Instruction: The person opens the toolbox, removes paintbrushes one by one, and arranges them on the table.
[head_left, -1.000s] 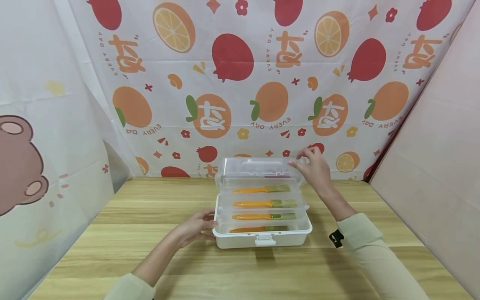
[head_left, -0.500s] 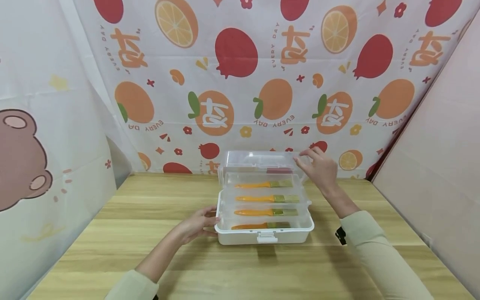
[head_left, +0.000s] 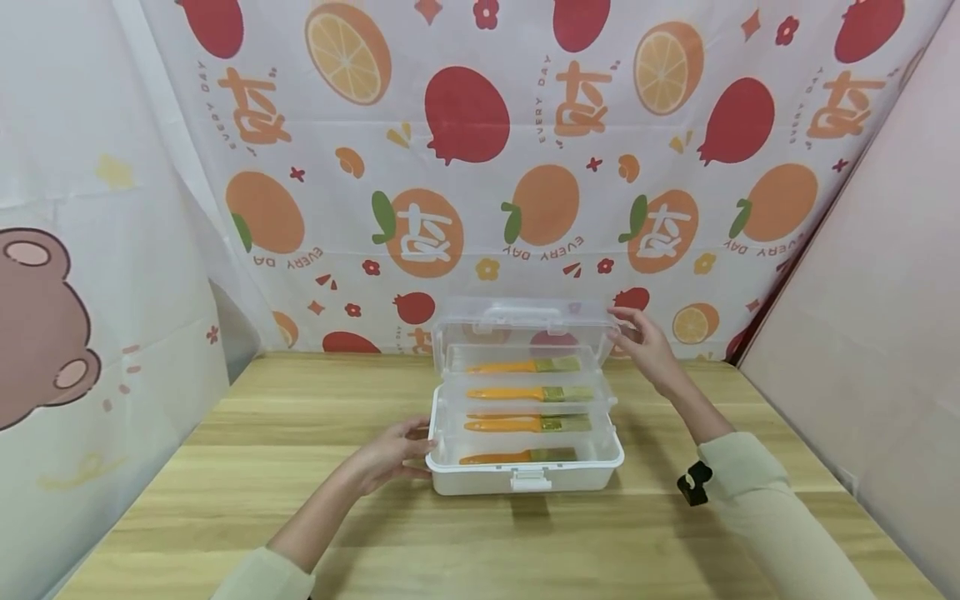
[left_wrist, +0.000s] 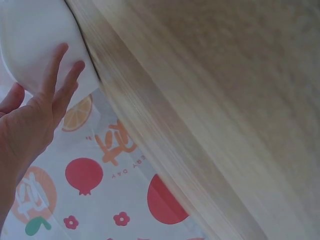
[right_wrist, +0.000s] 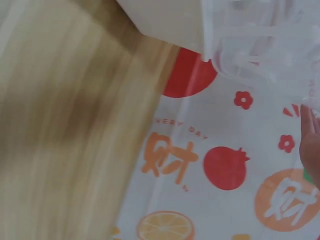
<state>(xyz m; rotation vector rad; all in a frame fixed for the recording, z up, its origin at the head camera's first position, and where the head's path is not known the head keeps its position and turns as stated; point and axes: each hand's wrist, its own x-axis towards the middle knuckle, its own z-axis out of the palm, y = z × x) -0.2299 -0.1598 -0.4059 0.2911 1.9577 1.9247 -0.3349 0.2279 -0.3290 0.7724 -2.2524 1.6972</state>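
Observation:
A white plastic storage box (head_left: 480, 481) with a clear lid (head_left: 491, 333) raised at the back stands on the table. Several brushes with orange handles (head_left: 504, 393) show in its translucent stepped trays (head_left: 600, 398) and in the bottom. My left hand (head_left: 390, 457) rests at the box's left end; in the left wrist view its straight fingers (left_wrist: 56, 75) lie against the side wall, thumb near the rim. At the lid's right edge is my right hand (head_left: 648, 346), fingertips touching the clear plastic, thumb and forefinger apart. The right wrist view catches only some of its fingers (right_wrist: 309, 127).
The box sits toward the back of a wooden table (head_left: 300, 467). Close behind it hangs a fruit-print cloth (head_left: 480, 200). Pale cloth walls (head_left: 870, 275) border the table on both sides. A black strap piece (head_left: 694, 483) shows at the right sleeve.
The lid has swung farther back, and the trays have risen slightly with it. My right hand has shifted right along the lid, its fingers spreading from a pinch. The left hand stays put.

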